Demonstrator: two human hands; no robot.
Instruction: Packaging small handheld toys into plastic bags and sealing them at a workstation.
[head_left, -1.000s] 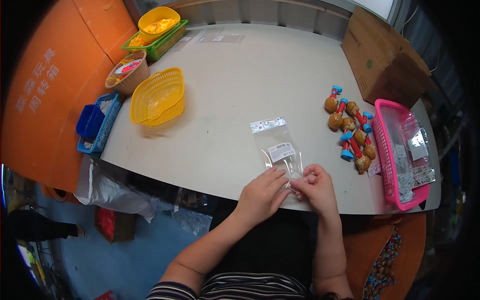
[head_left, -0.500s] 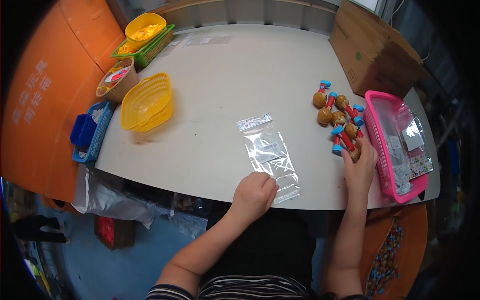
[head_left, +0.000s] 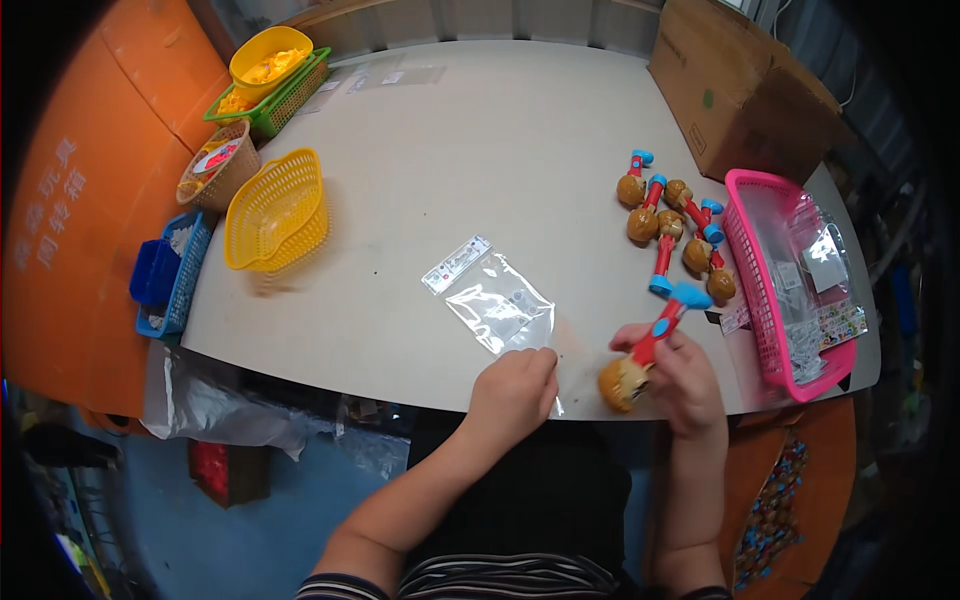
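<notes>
My right hand (head_left: 690, 388) is closed around a toy piece (head_left: 647, 348) with a red shaft, a blue end and a round brown end. It is lifted over the front of the table, blue end up and brown end down toward the left. With bent fingers my left hand (head_left: 512, 395) grips the near edge of a clear plastic bag (head_left: 497, 306). The bag lies slanted on the table, its printed header strip pointing away to the left. Several similar toy pieces (head_left: 663, 262) lie loosely grouped behind my right hand.
A pink basket (head_left: 752, 270) of clear packets stands at the right, before a cardboard box (head_left: 740, 90). At the left are a yellow basket (head_left: 305, 225), a blue basket (head_left: 190, 285), a tan basket (head_left: 235, 170) and a green one (head_left: 290, 100). An orange bin (head_left: 825, 480) of toys stands below right.
My right hand has picked up a toy piece from the group and brought it left and nearer. The bag has turned, its header swinging left, while my left hand stays on its near edge.
</notes>
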